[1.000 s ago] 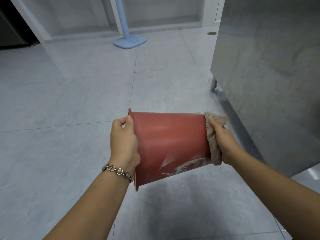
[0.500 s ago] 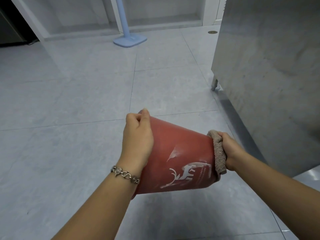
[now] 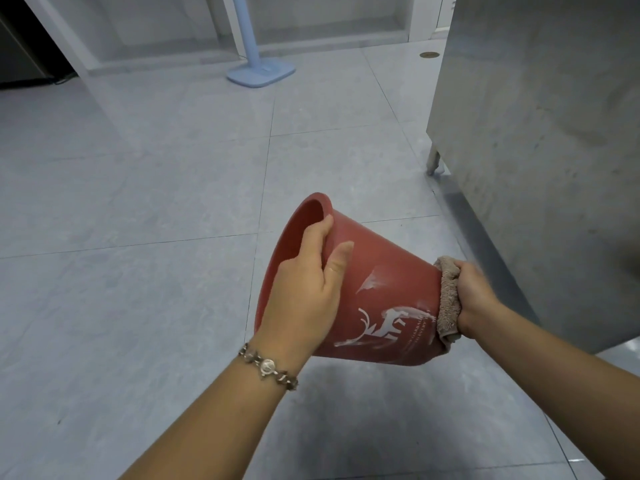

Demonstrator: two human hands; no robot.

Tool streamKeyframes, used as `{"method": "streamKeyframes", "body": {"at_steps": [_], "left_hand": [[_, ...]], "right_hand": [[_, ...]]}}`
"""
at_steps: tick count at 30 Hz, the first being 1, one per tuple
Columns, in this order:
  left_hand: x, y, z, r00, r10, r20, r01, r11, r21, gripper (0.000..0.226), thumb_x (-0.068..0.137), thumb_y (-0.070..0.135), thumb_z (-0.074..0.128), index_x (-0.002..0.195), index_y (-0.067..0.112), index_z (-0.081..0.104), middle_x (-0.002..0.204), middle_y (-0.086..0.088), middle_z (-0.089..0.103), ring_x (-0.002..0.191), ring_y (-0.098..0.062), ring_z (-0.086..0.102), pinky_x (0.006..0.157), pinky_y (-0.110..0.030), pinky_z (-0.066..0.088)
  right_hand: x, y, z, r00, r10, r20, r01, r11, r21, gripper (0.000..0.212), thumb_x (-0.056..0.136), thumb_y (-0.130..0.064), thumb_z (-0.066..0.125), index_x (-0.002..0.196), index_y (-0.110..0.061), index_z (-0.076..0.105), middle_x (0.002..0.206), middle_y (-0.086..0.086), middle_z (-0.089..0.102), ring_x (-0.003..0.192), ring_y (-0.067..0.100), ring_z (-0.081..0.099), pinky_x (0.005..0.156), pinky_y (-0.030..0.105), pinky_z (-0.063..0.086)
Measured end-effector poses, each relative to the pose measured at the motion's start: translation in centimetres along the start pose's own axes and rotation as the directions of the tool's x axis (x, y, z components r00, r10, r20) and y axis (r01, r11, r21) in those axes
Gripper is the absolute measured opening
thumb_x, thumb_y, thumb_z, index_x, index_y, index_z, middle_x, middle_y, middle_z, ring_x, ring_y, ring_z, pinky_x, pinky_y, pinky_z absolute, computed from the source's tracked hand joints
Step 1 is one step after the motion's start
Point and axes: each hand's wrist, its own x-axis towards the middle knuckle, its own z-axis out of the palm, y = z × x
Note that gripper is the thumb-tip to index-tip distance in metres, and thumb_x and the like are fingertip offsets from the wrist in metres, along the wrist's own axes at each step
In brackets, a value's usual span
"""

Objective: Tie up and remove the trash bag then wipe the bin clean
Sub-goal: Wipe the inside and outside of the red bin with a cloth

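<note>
A red plastic bin [image 3: 384,292] with a worn white deer print is held in the air on its side, its mouth turned up and to the left. My left hand [image 3: 306,285] grips the rim, fingers hooked inside and thumb on the outer wall. My right hand [image 3: 476,294] presses a folded beige cloth [image 3: 448,299] against the bin's bottom. No trash bag is in view, and the inside of the bin is mostly hidden.
A grey metal cabinet [image 3: 540,143] on short legs stands close on the right. A light blue mop [image 3: 258,69] leans at the far wall. A round floor drain [image 3: 429,54] lies near the cabinet. Grey tiled floor spreads to the left and ahead.
The bin has rolled so the deer print faces me and its mouth has tipped upward. My left hand shifted its hold from the rim's side to over the rim.
</note>
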Motion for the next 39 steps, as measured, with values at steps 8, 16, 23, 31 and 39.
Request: {"method": "streamKeyframes", "body": {"at_steps": [8, 16, 23, 31, 39], "left_hand": [[0.6, -0.6, -0.2, 0.994, 0.107, -0.032, -0.108, 0.994, -0.025, 0.029, 0.089, 0.035, 0.055, 0.117, 0.029, 0.061, 0.088, 0.015, 0.067, 0.078, -0.003, 0.065, 0.065, -0.015, 0.054], [0.5, -1.8, -0.4, 0.971, 0.017, 0.238, 0.001, 0.997, -0.073, 0.055, 0.098, 0.036, 0.037, 0.141, 0.054, 0.008, 0.097, 0.029, 0.058, 0.085, -0.003, 0.066, 0.075, -0.019, 0.056], [1.5, -2.5, 0.3, 0.994, -0.092, -0.054, 0.079, 0.976, -0.205, 0.048, 0.098, 0.028, 0.041, 0.145, 0.031, 0.029, 0.1, 0.054, 0.048, 0.097, 0.028, 0.048, 0.074, 0.003, 0.041], [1.7, -2.5, 1.8, 0.956, -0.255, -0.146, 0.189, 0.913, -0.361, 0.042, 0.099, 0.032, 0.039, 0.141, 0.029, 0.039, 0.143, 0.012, 0.046, 0.127, 0.004, 0.043, 0.109, -0.029, 0.037], [0.5, -2.6, 2.1, 0.988, -0.137, -0.066, 0.125, 0.979, -0.159, 0.049, 0.093, 0.042, 0.04, 0.141, 0.037, 0.034, 0.093, 0.05, 0.053, 0.092, 0.025, 0.051, 0.08, -0.003, 0.045]], "right_hand": [[0.4, -0.4, -0.3, 0.998, 0.041, -0.051, -0.041, 0.999, 0.011, 0.016, 0.082, -0.023, 0.044, 0.069, -0.019, 0.053, 0.069, 0.008, 0.055, 0.064, 0.029, 0.059, 0.067, 0.043, 0.054], [0.3, -1.7, -0.3, 0.978, -0.17, -0.123, 0.168, 0.985, -0.029, 0.012, 0.072, -0.018, 0.046, 0.065, -0.012, 0.053, 0.068, 0.011, 0.05, 0.059, 0.026, 0.053, 0.061, 0.043, 0.049], [-4.7, -0.8, 2.8, 0.692, -0.718, 0.081, 0.673, 0.599, -0.434, 0.03, 0.092, -0.045, 0.044, 0.087, -0.026, 0.066, 0.093, 0.004, 0.068, 0.092, 0.006, 0.063, 0.081, 0.026, 0.049], [-10.1, 2.6, 5.9, 0.192, -0.598, 0.778, 0.836, -0.316, -0.449, 0.064, 0.089, -0.068, 0.012, 0.144, -0.039, 0.026, 0.156, -0.008, 0.027, 0.143, 0.018, 0.017, 0.104, 0.053, 0.014], [-4.4, -2.4, 3.8, 0.777, -0.516, 0.36, 0.57, 0.334, -0.75, 0.079, 0.083, -0.077, 0.009, 0.128, -0.028, 0.052, 0.129, 0.01, 0.057, 0.128, 0.035, 0.043, 0.108, 0.055, 0.03]]}}
